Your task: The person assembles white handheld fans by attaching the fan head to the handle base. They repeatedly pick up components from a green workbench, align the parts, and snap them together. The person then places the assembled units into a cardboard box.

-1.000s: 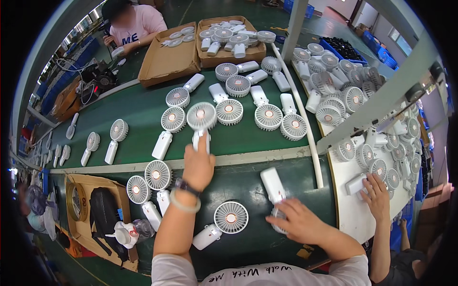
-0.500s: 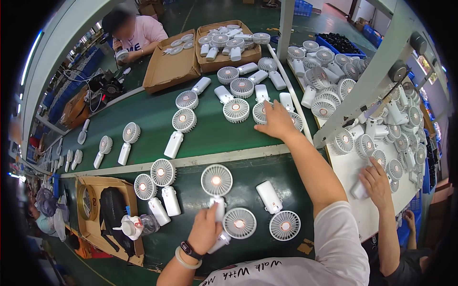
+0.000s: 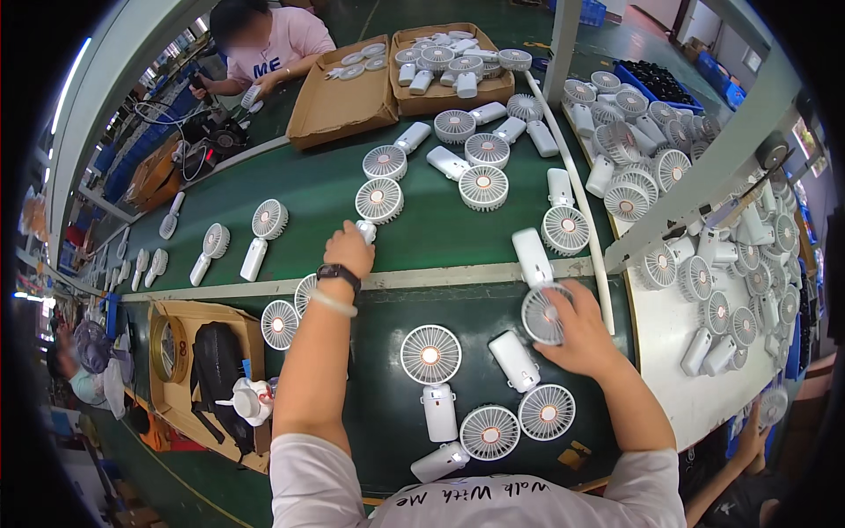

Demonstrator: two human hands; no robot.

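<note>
My left hand (image 3: 350, 253) reaches over the green belt and is closed around the white handle of a handheld fan (image 3: 379, 201); its round head points away from me. My right hand (image 3: 583, 334) grips another handheld fan (image 3: 532, 257) by its round head, with the handle pointing away, over the rail between belt and bench. On the dark green bench (image 3: 378, 422) between my arms lie several white fans, among them an upright one (image 3: 430, 354), a tilted one (image 3: 489, 432) and one at the right (image 3: 547, 412). My left forearm partly hides two more fans.
More fans lie along the belt (image 3: 458, 238). Two cardboard trays (image 3: 343, 119) with fans and parts stand behind it. Fans are heaped on a white table (image 3: 669, 352) beyond a metal post at right. A cardboard box (image 3: 180, 387) sits at left. Co-workers are at far left and lower right.
My left hand has let go of a fan on the bench and moved up to one on the belt. My right hand has brought a fan nearer from the belt. The view has shifted.
</note>
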